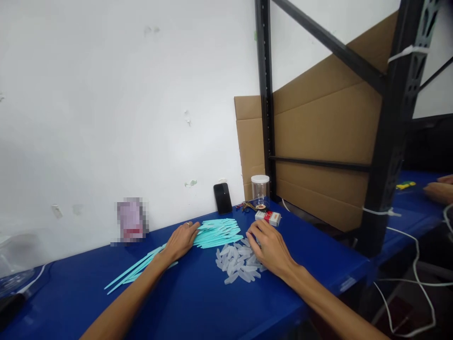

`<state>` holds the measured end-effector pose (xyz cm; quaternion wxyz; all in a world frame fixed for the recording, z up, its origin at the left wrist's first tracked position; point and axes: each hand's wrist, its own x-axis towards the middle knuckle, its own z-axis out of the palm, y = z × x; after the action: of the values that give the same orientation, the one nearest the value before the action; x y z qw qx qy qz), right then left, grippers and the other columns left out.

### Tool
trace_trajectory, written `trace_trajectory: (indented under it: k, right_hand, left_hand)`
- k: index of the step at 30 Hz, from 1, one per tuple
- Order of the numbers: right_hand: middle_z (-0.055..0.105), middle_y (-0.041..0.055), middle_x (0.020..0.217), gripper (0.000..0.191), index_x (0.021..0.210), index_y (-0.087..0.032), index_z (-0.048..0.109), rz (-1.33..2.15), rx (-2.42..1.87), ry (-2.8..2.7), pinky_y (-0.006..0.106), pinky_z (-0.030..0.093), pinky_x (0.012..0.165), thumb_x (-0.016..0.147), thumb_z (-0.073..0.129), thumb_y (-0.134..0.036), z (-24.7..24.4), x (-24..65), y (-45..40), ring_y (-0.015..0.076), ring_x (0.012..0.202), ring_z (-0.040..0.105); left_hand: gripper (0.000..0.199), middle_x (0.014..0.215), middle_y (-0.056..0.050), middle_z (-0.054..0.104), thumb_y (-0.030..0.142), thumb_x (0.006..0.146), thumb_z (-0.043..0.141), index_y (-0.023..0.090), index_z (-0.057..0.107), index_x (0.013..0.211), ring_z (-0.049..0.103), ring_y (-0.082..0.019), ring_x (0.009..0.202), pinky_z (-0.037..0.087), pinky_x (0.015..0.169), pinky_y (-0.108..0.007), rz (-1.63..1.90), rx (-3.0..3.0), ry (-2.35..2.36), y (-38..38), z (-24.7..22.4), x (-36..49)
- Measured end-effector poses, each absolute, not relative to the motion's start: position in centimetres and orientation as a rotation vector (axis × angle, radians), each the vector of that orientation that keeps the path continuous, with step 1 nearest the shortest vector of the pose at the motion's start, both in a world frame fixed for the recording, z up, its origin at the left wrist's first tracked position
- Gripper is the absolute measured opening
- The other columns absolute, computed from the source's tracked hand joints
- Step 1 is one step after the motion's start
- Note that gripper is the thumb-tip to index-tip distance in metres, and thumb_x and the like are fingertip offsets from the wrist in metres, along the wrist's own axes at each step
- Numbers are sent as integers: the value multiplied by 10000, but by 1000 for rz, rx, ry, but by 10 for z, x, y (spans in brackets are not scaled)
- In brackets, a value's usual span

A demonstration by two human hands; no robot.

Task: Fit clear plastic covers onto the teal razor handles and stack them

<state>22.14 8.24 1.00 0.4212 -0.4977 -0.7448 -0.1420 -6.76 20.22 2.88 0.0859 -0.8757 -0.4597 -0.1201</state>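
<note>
Your left hand (pixel 181 242) touches the left end of the teal sticks (pixel 219 233) in the head view, and your right hand (pixel 272 246) curls at the right side of the clear pieces (pixel 235 265); whether either grips anything, you cannot tell. Sticks lie near the bench's (pixel 198 302) back edge, pieces just frontward. You seem to be sorting or picking; from here, freeing a single item calls for a light fingertip pinch.
</note>
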Motion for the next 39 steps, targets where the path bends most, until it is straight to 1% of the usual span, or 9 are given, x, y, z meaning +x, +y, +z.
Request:
trace_trajectory:
  k: [9, 16, 25, 27, 29, 31, 33, 36, 39]
  right_hand:
    - [601, 75, 902, 198, 864, -184, 616, -373, -1271, -1826, 337, 445, 787, 966, 446, -174, 7, 224, 85, 214, 853, 559]
    - [593, 67, 886, 195, 848, -184, 611, -415, -1281, -1812, 323, 450, 771, 960, 452, -166, 7, 224, 85, 209, 847, 561]
    - [591, 65, 862, 196, 828, -184, 598, -459, -1261, -1802, 309, 454, 747, 952, 450, -153, 7, 222, 85, 203, 818, 572]
    - [593, 66, 865, 199, 832, -187, 598, -459, -1261, -1795, 311, 455, 749, 955, 444, -158, 6, 222, 85, 205, 822, 576]
    - [595, 64, 866, 205, 836, -190, 598, -456, -1260, -1787, 310, 457, 745, 961, 438, -168, 6, 222, 85, 204, 820, 579]
    - [599, 62, 866, 209, 836, -193, 600, -450, -1257, -1779, 310, 460, 746, 966, 436, -179, 5, 222, 86, 204, 820, 582]
    - [605, 60, 870, 208, 838, -196, 600, -445, -1251, -1773, 313, 464, 756, 969, 438, -191, 4, 223, 86, 204, 828, 587]
    - [614, 61, 882, 209, 840, -202, 595, -443, -1241, -1763, 326, 468, 773, 975, 435, -213, 2, 223, 87, 211, 846, 594]
    - [620, 67, 893, 204, 842, -207, 584, -447, -1238, -1760, 341, 469, 773, 979, 436, -238, -1, 224, 88, 225, 860, 602]
  left_hand:
    - [371, 1000, -73, 624, 366, 1012, 276, 221, 608, 1092, 591, -245, 941, 442, 808, -336, -433, -2685, -1353, 214, 23, -76]
    - [402, 1046, -92, 626, 361, 1007, 314, 228, 630, 1217, 581, -259, 988, 415, 894, -374, -493, -2742, -1301, 210, 24, -77]
    - [342, 1059, -85, 632, 388, 954, 404, 237, 686, 1078, 552, -265, 1022, 387, 942, -388, -773, -2797, -1380, 195, 37, -76]
    - [381, 989, -79, 631, 430, 958, 371, 216, 669, 1063, 564, -248, 948, 420, 883, -369, -902, -2787, -1470, 184, 45, -79]
    - [475, 756, -30, 583, 505, 968, 290, 195, 643, 1041, 555, -200, 717, 459, 704, -314, -1011, -2788, -1603, 166, 49, -81]
    - [586, 567, 53, 416, 592, 960, 187, 188, 607, 1009, 424, -145, 487, 396, 497, -247, -1082, -2817, -1747, 141, 46, -82]
    - [647, 533, 100, 297, 662, 936, 112, 202, 566, 971, 278, -109, 393, 296, 392, -205, -1129, -2857, -1858, 113, 38, -82]
    - [619, 545, 101, 320, 688, 922, 124, 224, 532, 898, 265, -95, 392, 290, 398, -189, -1169, -2857, -1920, 82, 26, -88]
    - [512, 599, 47, 442, 587, 955, 196, 221, 529, 829, 438, -131, 517, 384, 521, -222, -1139, -2740, -1907, 76, 28, -113]
